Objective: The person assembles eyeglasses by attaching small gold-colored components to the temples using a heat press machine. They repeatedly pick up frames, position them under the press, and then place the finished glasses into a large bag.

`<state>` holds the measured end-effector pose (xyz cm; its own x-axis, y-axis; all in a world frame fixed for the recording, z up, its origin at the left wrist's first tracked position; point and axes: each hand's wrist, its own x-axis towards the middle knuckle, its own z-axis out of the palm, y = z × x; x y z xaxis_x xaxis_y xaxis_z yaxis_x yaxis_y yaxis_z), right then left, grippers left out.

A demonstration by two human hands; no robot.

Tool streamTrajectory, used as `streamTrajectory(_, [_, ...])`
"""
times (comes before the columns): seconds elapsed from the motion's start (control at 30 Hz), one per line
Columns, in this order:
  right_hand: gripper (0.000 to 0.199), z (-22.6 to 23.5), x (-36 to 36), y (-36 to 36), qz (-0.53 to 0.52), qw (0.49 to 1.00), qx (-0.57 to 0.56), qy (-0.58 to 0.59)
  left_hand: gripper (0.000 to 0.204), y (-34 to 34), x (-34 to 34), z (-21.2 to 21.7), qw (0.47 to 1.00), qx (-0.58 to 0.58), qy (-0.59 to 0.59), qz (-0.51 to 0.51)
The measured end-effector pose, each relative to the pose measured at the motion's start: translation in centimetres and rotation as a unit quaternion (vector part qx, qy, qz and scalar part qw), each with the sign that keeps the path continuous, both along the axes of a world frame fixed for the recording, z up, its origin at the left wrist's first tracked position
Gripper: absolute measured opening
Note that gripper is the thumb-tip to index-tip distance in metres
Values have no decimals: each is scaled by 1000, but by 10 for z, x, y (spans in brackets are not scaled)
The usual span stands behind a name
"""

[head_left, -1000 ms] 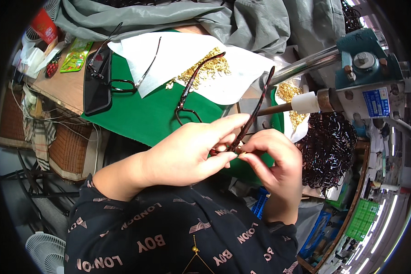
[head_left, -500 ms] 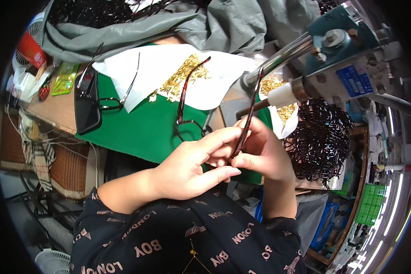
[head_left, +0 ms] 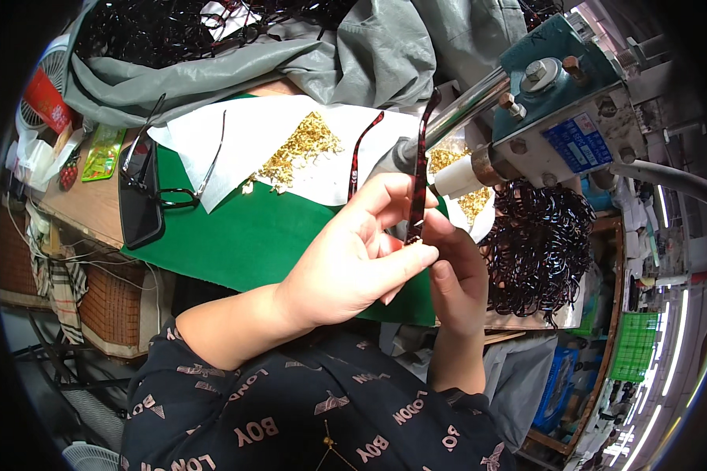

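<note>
1. Black top, loosely cut, with soft folds across the front.
2. Pale pinkish lettering scattered over the cloth in block capitals, the words set at differing slants.
3. Small striped, wing-like emblems in the same pale tone between the words.
4. Left sleeve and right sleeve black and printed alike, leaving both forearms bare.
5. Thin gold-coloured necklace, its strands meeting at a small round bead.

The left grip holds reddish-brown glasses.
</note>
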<state>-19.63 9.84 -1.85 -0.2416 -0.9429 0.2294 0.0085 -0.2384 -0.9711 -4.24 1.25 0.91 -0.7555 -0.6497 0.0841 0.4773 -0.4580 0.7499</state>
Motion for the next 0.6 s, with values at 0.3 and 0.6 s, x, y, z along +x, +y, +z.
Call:
streamTrajectory(0.3, [23, -1, -2, -1, 26, 999, -20, 34, 44, 0, -1, -5, 998, 49, 42, -14])
streamTrajectory(0.6, [18, -3, -27, -8, -99, 994, -32, -19, 68, 0, -23, 7, 999, 19, 46, 9])
